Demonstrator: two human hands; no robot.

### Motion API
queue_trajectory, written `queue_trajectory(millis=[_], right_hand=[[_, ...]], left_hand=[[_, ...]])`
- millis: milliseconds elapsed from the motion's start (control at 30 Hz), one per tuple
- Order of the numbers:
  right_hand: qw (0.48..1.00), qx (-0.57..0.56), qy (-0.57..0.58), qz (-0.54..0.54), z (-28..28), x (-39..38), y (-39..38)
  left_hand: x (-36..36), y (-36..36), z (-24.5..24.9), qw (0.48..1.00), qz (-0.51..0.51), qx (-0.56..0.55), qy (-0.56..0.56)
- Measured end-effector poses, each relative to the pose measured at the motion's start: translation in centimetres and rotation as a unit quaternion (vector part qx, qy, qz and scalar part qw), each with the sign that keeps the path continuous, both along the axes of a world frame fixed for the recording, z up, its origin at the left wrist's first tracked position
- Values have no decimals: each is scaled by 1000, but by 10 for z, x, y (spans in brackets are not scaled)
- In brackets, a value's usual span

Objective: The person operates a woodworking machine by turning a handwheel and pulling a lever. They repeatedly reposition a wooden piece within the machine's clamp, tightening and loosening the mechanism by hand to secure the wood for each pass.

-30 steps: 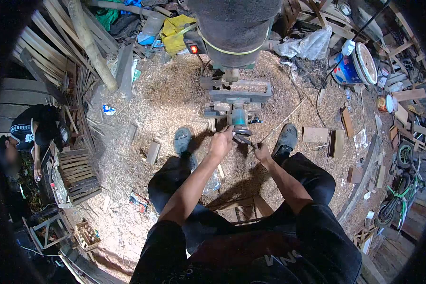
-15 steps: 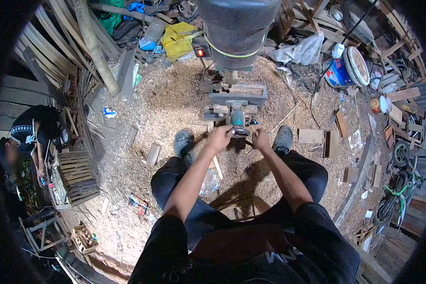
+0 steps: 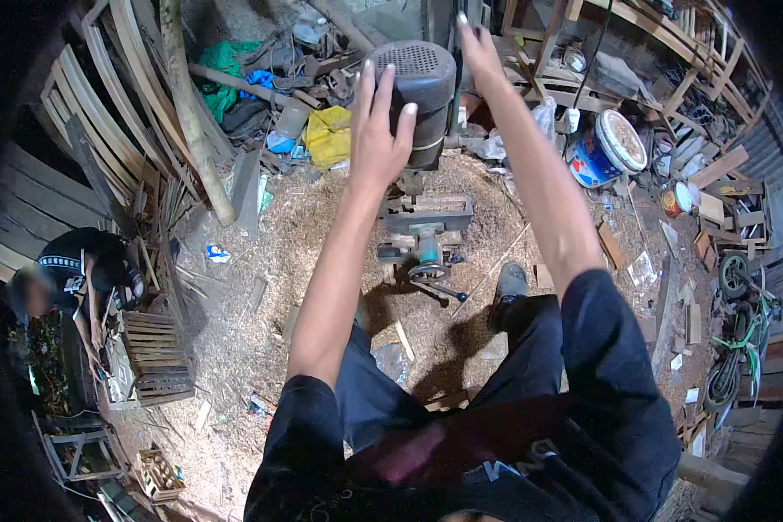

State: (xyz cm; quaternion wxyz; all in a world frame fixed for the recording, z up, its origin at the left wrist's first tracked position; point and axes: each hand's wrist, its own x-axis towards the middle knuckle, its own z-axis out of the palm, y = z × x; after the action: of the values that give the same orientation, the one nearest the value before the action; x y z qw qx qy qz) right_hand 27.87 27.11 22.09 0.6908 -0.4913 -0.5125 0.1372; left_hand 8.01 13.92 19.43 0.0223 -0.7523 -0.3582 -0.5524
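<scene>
My left hand (image 3: 381, 135) is raised with its fingers spread and holds nothing. It overlaps the left side of a dark cylindrical motor housing (image 3: 428, 87) with a perforated top. To the right of that housing and higher up is my right hand (image 3: 481, 56), fingers stretched out, beside a dark upright post. Below the motor stands the machine's metal vise (image 3: 431, 209). A round handwheel (image 3: 428, 272) and a crank lever with a black knob (image 3: 448, 292) sit at its front, with neither hand on them.
Wood shavings cover the floor around my feet. A paint bucket (image 3: 602, 155) stands at the right, with a small bike (image 3: 732, 348) beyond it. Long boards (image 3: 117, 104) lean at the left. Another person (image 3: 83, 270) bends beside a slatted crate (image 3: 155, 348).
Both my hands have left the handwheel area and risen to the motor housing's height, fingers now extended. The view has tilted up, showing the housing's vented top. The crank lever now shows uncovered.
</scene>
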Motion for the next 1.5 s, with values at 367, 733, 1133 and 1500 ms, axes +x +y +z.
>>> queue_trajectory(millis=[367,733,1133,1500], right_hand=[[989,-64,-8,130,65,23,22],[993,-8,18,117,-29,-22,-217],[918,-317,-210,115,-23,-19,-248],[746,-466,-463,110,-34,-25,-240]], left_hand=[[0,-6,-3,999,15,-39,16],[-13,-55,-50,981,-43,-178,-67],[-83,-139,-228,887,-98,-449,-49],[-66,-186,-255,891,-82,-446,7]])
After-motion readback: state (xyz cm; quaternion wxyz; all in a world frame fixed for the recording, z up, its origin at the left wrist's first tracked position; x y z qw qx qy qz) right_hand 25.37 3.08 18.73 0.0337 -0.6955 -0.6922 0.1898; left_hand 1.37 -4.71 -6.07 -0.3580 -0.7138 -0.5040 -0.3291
